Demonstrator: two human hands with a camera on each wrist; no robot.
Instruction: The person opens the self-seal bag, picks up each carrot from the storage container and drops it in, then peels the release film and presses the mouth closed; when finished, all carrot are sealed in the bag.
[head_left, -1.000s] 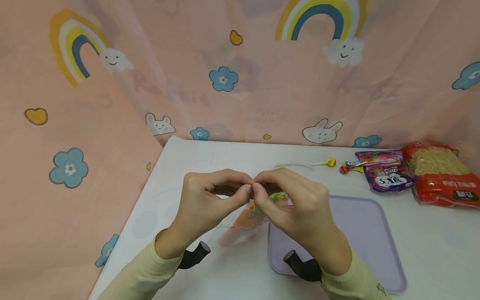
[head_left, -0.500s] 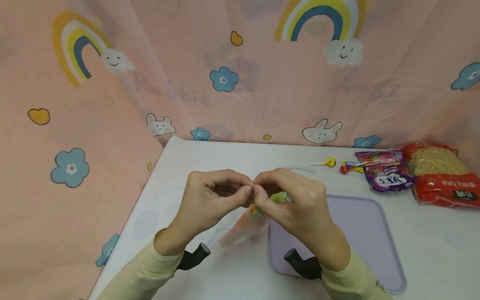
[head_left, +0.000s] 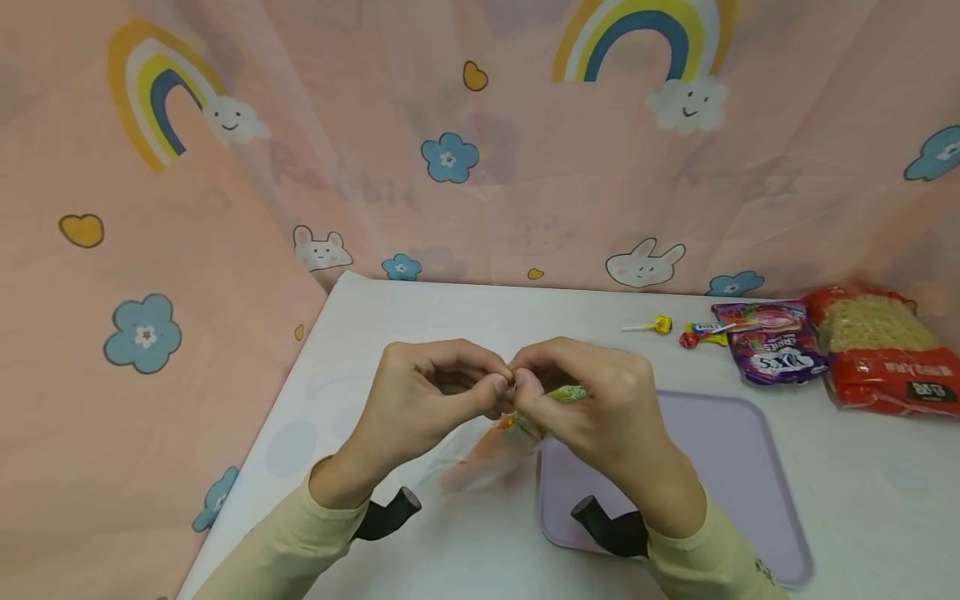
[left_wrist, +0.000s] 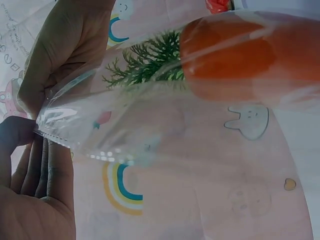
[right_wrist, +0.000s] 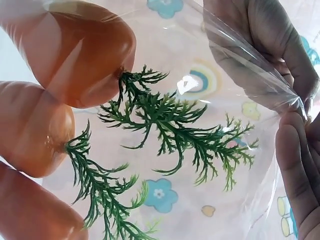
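My left hand [head_left: 420, 408] and right hand [head_left: 600, 408] meet at the fingertips above the white table. Thumb and forefinger of each pinch the top edge of a clear plastic bag [left_wrist: 65, 117]. Below the hands, the bag hangs with orange carrots [right_wrist: 100, 55] inside, their green feathery tops [right_wrist: 175, 125] towards the pinched edge. Three carrots show in the right wrist view. From the head, most of the bag is hidden behind the hands, and one carrot [head_left: 480, 462] shows blurred through the plastic.
A lavender tray [head_left: 720, 467] lies at the right, partly under my right forearm. Behind it are a yellow lollipop [head_left: 662, 325], a red one [head_left: 688, 339], a purple candy pouch [head_left: 780, 354] and a red bag of noodles [head_left: 892, 367]. Pink printed cloth hangs behind the table.
My hands stay nearly in place, shifting very slightly to the right. The pinching fingertips have changed position a little, with a bit of clear plastic showing between them.
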